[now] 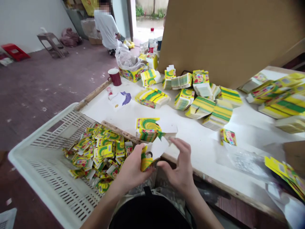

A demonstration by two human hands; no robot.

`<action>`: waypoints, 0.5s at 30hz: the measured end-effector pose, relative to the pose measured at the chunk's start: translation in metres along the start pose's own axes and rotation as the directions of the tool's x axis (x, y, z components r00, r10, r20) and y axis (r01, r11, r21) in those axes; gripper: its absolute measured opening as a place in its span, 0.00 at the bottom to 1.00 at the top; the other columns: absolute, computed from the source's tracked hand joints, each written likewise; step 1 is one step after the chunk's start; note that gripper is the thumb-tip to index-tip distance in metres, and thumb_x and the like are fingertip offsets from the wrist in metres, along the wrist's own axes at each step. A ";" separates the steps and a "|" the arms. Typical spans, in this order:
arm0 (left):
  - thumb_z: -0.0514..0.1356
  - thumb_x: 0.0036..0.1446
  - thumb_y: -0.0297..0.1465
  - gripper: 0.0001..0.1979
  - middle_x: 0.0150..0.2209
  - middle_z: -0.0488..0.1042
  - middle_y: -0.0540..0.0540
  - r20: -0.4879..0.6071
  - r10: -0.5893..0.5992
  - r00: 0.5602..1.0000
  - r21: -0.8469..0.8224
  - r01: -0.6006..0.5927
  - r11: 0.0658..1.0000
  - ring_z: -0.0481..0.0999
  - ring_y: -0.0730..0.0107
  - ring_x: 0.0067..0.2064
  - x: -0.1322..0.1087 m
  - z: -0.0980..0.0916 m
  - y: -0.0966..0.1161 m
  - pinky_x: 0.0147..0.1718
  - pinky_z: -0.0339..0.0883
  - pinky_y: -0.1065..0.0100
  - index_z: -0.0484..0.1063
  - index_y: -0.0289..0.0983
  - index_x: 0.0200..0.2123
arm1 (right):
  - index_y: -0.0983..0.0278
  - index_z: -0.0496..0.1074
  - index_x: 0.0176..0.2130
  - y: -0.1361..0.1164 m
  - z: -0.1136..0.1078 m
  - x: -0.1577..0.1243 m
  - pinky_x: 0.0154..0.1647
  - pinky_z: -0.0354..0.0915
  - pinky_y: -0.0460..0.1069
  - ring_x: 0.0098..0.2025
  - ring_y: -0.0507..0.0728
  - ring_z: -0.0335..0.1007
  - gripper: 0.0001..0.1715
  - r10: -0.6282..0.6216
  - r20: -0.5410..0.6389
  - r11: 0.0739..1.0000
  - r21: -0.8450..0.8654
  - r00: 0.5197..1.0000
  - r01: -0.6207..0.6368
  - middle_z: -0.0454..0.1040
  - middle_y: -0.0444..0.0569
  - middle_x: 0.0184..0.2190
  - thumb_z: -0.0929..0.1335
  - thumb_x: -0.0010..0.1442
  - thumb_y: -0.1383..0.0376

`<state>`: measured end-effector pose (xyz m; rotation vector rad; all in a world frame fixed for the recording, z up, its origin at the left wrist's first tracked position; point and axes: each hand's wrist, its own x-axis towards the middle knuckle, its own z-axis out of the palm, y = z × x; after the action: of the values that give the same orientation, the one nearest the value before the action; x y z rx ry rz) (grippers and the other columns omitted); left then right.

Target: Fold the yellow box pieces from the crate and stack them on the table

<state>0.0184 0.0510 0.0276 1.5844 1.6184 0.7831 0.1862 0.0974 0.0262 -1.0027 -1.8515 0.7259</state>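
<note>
Both my hands hold one flat yellow-and-green printed carton blank (152, 154) just in front of the table's near edge. My left hand (132, 168) grips its lower left side with fingers curled round it. My right hand (179, 165) pinches its right side, with the fingers bent over the white inner face. Right behind the blank, a short stack of the same flat blanks (147, 128) lies on the white tabletop (197, 140). To my left stands a white slatted plastic crate (47, 165) with a heap of folded yellow-and-green cartons (100, 152) inside.
Many stacks of flat blanks (209, 105) cover the far side of the table, more at the right (281, 95). A red mug (115, 76), a printed box with a plastic bag (131, 68) and bottles (151, 41) stand at the back. A big cardboard sheet (226, 35) leans behind. Another person (107, 27) crouches far off.
</note>
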 end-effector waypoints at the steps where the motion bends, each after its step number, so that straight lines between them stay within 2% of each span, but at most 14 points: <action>1: 0.64 0.50 0.34 0.31 0.48 0.70 0.41 -0.047 0.003 0.999 0.038 -0.001 0.999 0.74 0.57 0.47 -0.001 0.008 -0.003 0.45 0.69 0.58 0.55 0.39 0.55 | 0.57 0.54 0.62 0.001 0.004 -0.003 0.60 0.55 0.64 0.60 0.66 0.56 0.37 0.137 -0.015 0.985 0.103 0.990 -0.135 0.61 0.56 0.57 0.69 0.58 0.60; 2: 0.65 0.50 0.35 0.33 0.48 0.69 0.40 -0.075 0.027 0.997 0.083 -0.021 0.996 0.73 0.55 0.48 -0.001 0.015 -0.005 0.45 0.69 0.57 0.53 0.38 0.56 | 0.59 0.54 0.62 0.002 0.008 -0.005 0.60 0.57 0.63 0.60 0.66 0.57 0.35 0.267 0.043 0.937 0.221 0.963 -0.270 0.61 0.57 0.58 0.68 0.59 0.59; 4: 0.64 0.51 0.35 0.35 0.50 0.67 0.38 -0.099 0.124 0.987 0.161 -0.107 0.981 0.72 0.53 0.50 -0.004 0.025 -0.010 0.46 0.69 0.55 0.50 0.38 0.57 | 0.60 0.58 0.60 0.003 0.015 -0.007 0.58 0.61 0.61 0.58 0.64 0.63 0.28 0.417 0.292 0.752 0.422 0.861 -0.507 0.66 0.56 0.57 0.64 0.63 0.59; 6: 0.64 0.51 0.33 0.35 0.50 0.66 0.37 -0.112 0.218 0.970 0.214 -0.190 0.958 0.71 0.53 0.50 -0.006 0.029 -0.013 0.46 0.68 0.55 0.49 0.39 0.58 | 0.60 0.62 0.58 0.005 0.020 -0.006 0.57 0.63 0.59 0.56 0.63 0.66 0.25 0.408 0.489 0.565 0.528 0.771 -0.634 0.70 0.54 0.55 0.64 0.63 0.58; 7: 0.63 0.51 0.32 0.35 0.50 0.66 0.38 -0.121 0.243 0.962 0.227 -0.212 0.951 0.71 0.53 0.50 -0.006 0.029 -0.014 0.46 0.68 0.55 0.49 0.39 0.58 | 0.60 0.63 0.58 0.006 0.022 -0.004 0.57 0.64 0.58 0.56 0.62 0.67 0.26 0.386 0.534 0.520 0.548 0.752 -0.655 0.71 0.53 0.54 0.65 0.63 0.57; 8: 0.63 0.51 0.31 0.34 0.49 0.65 0.39 -0.129 0.253 0.959 0.236 -0.218 0.947 0.71 0.54 0.49 -0.006 0.028 -0.014 0.45 0.69 0.56 0.49 0.40 0.57 | 0.60 0.62 0.59 0.007 0.024 -0.003 0.57 0.64 0.58 0.56 0.62 0.68 0.28 0.372 0.538 0.517 0.556 0.756 -0.650 0.71 0.53 0.54 0.65 0.62 0.55; 9: 0.62 0.51 0.30 0.32 0.49 0.65 0.40 -0.129 0.247 0.960 0.239 -0.211 0.948 0.71 0.55 0.48 -0.005 0.026 -0.014 0.45 0.69 0.56 0.50 0.40 0.57 | 0.60 0.61 0.60 0.009 0.024 -0.002 0.57 0.64 0.58 0.55 0.62 0.68 0.31 0.369 0.508 0.553 0.554 0.779 -0.623 0.71 0.53 0.54 0.65 0.62 0.52; 11: 0.61 0.51 0.29 0.30 0.46 0.65 0.42 -0.113 0.201 0.973 0.225 -0.172 0.959 0.72 0.58 0.46 -0.002 0.022 -0.014 0.42 0.70 0.57 0.51 0.41 0.55 | 0.60 0.58 0.63 0.011 0.025 -0.002 0.59 0.62 0.59 0.57 0.62 0.67 0.36 0.335 0.410 0.694 0.502 0.848 -0.517 0.69 0.55 0.57 0.64 0.61 0.48; 12: 0.61 0.51 0.29 0.30 0.46 0.66 0.42 -0.093 0.182 0.979 0.204 -0.160 0.966 0.72 0.58 0.45 -0.001 0.021 -0.014 0.41 0.71 0.58 0.52 0.41 0.54 | 0.60 0.55 0.64 0.011 0.024 -0.003 0.61 0.59 0.59 0.60 0.63 0.64 0.38 0.279 0.384 0.774 0.453 0.880 -0.443 0.66 0.56 0.59 0.64 0.61 0.48; 13: 0.60 0.50 0.28 0.28 0.46 0.66 0.42 -0.066 0.177 0.982 0.181 -0.163 0.970 0.72 0.58 0.46 0.001 0.020 -0.014 0.42 0.71 0.57 0.53 0.41 0.54 | 0.60 0.54 0.65 0.011 0.024 -0.005 0.63 0.56 0.60 0.63 0.64 0.59 0.39 0.204 0.382 0.845 0.396 0.901 -0.359 0.62 0.57 0.62 0.65 0.61 0.50; 15: 0.59 0.50 0.27 0.26 0.47 0.67 0.42 -0.018 0.196 0.980 0.130 -0.192 0.973 0.72 0.57 0.48 0.004 0.021 -0.014 0.46 0.69 0.56 0.55 0.41 0.52 | 0.58 0.56 0.64 0.012 0.023 -0.009 0.65 0.54 0.59 0.66 0.63 0.52 0.33 0.068 0.424 0.938 0.281 0.903 -0.203 0.55 0.55 0.66 0.66 0.63 0.58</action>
<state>0.0282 0.0528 0.0037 1.8514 1.5785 0.8222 0.1725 0.0942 0.0031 -0.8142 -1.9355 1.3635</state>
